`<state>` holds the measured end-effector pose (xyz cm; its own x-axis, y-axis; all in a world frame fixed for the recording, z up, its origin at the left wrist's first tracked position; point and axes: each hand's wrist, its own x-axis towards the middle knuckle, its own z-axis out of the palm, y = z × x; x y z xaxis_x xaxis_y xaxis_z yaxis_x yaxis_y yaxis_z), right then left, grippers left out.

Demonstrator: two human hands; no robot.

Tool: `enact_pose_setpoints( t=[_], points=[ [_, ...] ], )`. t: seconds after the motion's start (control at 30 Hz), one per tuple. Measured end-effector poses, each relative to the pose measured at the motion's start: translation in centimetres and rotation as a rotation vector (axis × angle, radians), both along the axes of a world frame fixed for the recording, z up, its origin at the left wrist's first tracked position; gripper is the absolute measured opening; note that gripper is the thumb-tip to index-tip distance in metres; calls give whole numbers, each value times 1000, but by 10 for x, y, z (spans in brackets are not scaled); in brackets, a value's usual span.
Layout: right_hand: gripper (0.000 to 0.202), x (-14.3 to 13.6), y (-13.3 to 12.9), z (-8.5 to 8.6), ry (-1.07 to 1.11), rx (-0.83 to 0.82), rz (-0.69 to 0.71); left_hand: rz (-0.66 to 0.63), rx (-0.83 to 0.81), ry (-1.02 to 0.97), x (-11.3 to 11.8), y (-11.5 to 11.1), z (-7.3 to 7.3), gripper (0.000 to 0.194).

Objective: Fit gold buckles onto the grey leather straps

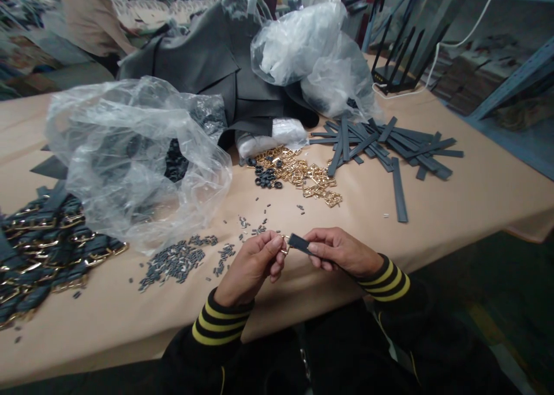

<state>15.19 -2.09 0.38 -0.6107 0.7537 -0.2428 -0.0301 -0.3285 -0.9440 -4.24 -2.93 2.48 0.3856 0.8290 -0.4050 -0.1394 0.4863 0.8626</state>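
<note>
Near the table's front edge, my left hand (258, 260) pinches a small gold buckle (284, 244) between thumb and fingers. My right hand (341, 252) grips a short black strap (298, 243), whose left end meets the buckle. Left of my hands lies a pile of small dark pieces (173, 262), with more scattered up the table. Beyond my hands are gold buckles (307, 175) in a heap, with black rings (268, 177) at its left side. Dark flat strips (400, 144) lie in a loose pile at the back right, one apart from the rest (399, 190).
A clear plastic bag (142, 164) stands left of centre; finished-looking strap pieces with gold buckles (47, 250) are heaped at the far left. Dark sheets (208, 60), more plastic bags (303, 43) and a black router (396, 77) line the back. A person (90, 19) is behind the table.
</note>
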Motion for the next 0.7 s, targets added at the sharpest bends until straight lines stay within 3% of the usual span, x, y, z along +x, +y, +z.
enact_pose_setpoints(
  t=[0.1, 0.3, 0.5, 0.7],
  points=[
    [19, -1, 0, -6, -52, 39, -136, 3, 18, 21, 0, 0, 0, 23],
    [19, 0, -4, -9, 10, 23, -7, 15, 88, 137, -1, 1, 1, 22],
    [18, -1, -4, -5, 103, -11, 52, -25, -28, -36, 5, -2, -2, 22],
    [20, 4, -5, -2, 57, -25, -115, 23, -89, -154, 9, -3, -4, 23]
  ],
)
